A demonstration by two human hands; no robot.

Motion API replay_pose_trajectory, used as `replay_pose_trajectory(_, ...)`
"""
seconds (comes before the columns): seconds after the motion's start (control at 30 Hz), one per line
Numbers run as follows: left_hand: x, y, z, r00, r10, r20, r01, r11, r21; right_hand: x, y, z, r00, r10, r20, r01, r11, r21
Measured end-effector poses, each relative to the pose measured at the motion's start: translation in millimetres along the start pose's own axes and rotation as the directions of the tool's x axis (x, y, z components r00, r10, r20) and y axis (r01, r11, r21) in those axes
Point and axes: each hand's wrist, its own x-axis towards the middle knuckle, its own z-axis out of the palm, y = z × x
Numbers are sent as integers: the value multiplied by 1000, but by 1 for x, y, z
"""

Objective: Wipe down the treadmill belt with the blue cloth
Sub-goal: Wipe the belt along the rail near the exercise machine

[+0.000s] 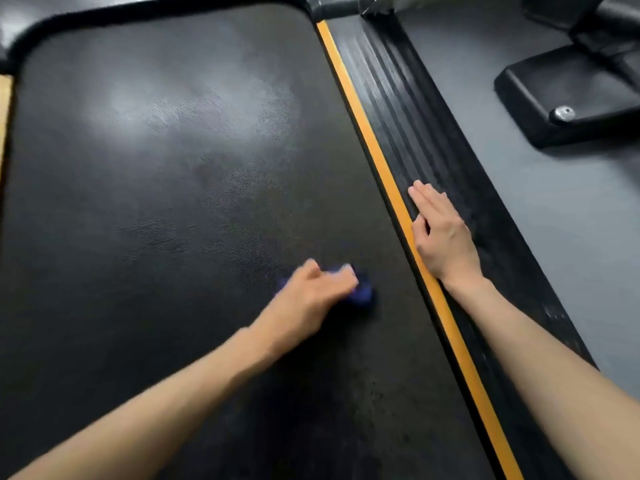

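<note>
Grey floor [554,209] runs along the right side of the treadmill, and on it, toward the far right corner of the view, stands the black foot [540,95] of another machine with a silver bolt [563,113] set in it. Most of the view is the treadmill belt [156,202], a wide black textured surface with a pale sheen of light in its far half. A rounded black cover [104,10] borders its far edge. An orange strip [377,157] runs along the belt's right edge, and just beyond it lies the black ribbed side rail [398,98]. A sliver of a second orange strip [4,116] shows at the belt's left edge.

The left hand [311,296] is on the belt in its nearer half, close to the right edge but short of the orange strip. It is blurred, with its fingers bent over the blue cloth [362,292], which is bunched small beneath them and pressed onto the belt. Only a dark blue fold shows past the fingertips, and a little at the thumb side.

The right hand [443,237] lies flat on the side rail, palm down, its fingers straight and close together and pointing toward the far end. Its thumb reaches the orange strip. It holds nothing. Both forearms are bare and come in from the near edge.
</note>
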Motion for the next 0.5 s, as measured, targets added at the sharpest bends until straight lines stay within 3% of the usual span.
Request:
replay_pose_trajectory(0.07,-26,4,-6,964,225,144,-227,974,-4,-1,-1,-1,1000,8,5,-8,1000,2)
replay_pose_trajectory(0.13,-24,-34,-19,963,248,103,-251,968,20,-1,-2,-1,1000,2,15,-2,1000,1)
replay_pose_trajectory(0.17,-16,-56,-25,983,181,24,-182,980,76,-1,-1,-1,1000,-6,27,6,1000,-6)
replay_pose_trajectory(0.23,-3,-105,-41,980,-113,-164,140,977,163,0,-1,-3,998,-20,53,22,999,-33)
replay_pose_trajectory(0.27,1,-126,-50,917,-304,-258,351,923,156,1,-3,-3,998,-24,64,28,998,-51)
replay_pose_trajectory(0.3,4,-139,-55,806,-487,-337,541,836,85,1,-6,-3,998,-27,64,31,997,-74)
replay_pose_trajectory(0.33,8,-142,-56,693,-621,-367,669,743,4,1,-9,-3,998,-23,51,27,995,-97)
replay_pose_trajectory(0.37,13,-131,-50,632,-669,-391,710,702,-54,-1,-12,-4,1000,-11,29,15,994,-109)
replay_pose_trajectory(0.4,16,-107,-42,637,-668,-385,701,710,-72,-3,-16,-4,1000,5,7,-5,994,-105)
replay_pose_trajectory(0.5,1,-9,-3,801,-517,-302,498,855,-144,-18,-32,0,997,74,-12,-75,997,-19)
